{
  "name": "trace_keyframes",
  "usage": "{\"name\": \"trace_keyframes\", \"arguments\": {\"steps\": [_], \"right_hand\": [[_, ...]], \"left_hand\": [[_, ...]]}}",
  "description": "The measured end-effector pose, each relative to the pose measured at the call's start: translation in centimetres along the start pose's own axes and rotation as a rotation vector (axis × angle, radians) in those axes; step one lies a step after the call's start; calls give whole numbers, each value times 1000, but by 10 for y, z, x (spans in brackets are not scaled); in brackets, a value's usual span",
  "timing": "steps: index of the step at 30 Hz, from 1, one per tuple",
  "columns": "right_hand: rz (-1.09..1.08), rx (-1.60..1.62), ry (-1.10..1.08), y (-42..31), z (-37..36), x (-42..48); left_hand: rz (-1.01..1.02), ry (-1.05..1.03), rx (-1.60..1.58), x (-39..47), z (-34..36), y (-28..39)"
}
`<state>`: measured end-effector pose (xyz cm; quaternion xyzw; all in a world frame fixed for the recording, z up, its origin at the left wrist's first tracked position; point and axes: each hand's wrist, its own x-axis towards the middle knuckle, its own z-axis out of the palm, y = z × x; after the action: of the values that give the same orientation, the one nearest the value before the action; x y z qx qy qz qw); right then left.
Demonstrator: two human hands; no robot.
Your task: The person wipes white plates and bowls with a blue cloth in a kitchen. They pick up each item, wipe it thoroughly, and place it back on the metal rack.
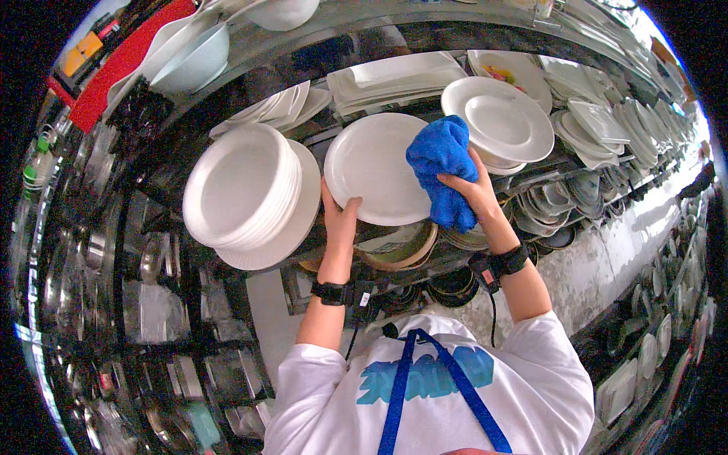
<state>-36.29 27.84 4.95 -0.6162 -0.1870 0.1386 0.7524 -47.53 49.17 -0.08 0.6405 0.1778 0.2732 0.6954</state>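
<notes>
A large white oval plate (375, 165) is in front of me, tilted so its upper face shows. My left hand (340, 213) grips its lower left rim, thumb on top. In my right hand (475, 187) is a bunched blue cloth (443, 156), which covers the plate's right edge. Whether the right fingers also touch the plate is hidden by the cloth. To the left stands a stack of white oval plates (242, 185), with a wider white plate (304, 205) beneath it. Right of the cloth lies a wide-rimmed white plate (506, 116) on top of other dishware.
Rectangular white platters (398, 82) line the shelf behind. Square white dishes (600, 122) and bowls (546, 207) crowd the right side. A pale bowl (193, 60) sits on the upper shelf at left. Below my hands is a brown-rimmed dish (406, 253). More shelves hold dishware at both sides.
</notes>
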Motion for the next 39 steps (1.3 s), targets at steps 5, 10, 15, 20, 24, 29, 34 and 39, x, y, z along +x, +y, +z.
{"name": "trace_keyframes", "arguments": {"steps": [5, 10, 15, 20, 24, 29, 34, 39], "right_hand": [[-70, -86, -79, 15, -5, 17], [-44, -121, -68, 27, -9, 28], [-19, -152, -55, 35, -6, 35], [26, -146, -67, 42, -3, 40], [34, -130, -73, 46, -7, 38], [-20, -347, -22, 36, 3, 35], [-535, -951, -152, 0, 29, 23], [-350, -1206, -676, -19, 69, 11]], "left_hand": [[53, -29, 55, 13, -11, -41], [76, -32, 115, 26, -12, -52], [11, 28, 194, 31, -13, -52], [50, 68, 293, 32, -20, -55], [20, 62, 245, 24, -7, -36], [32, 44, 104, 21, -7, -37], [15, 71, -103, 34, -26, -68], [-80, -14, -459, 32, -26, -68]]}}
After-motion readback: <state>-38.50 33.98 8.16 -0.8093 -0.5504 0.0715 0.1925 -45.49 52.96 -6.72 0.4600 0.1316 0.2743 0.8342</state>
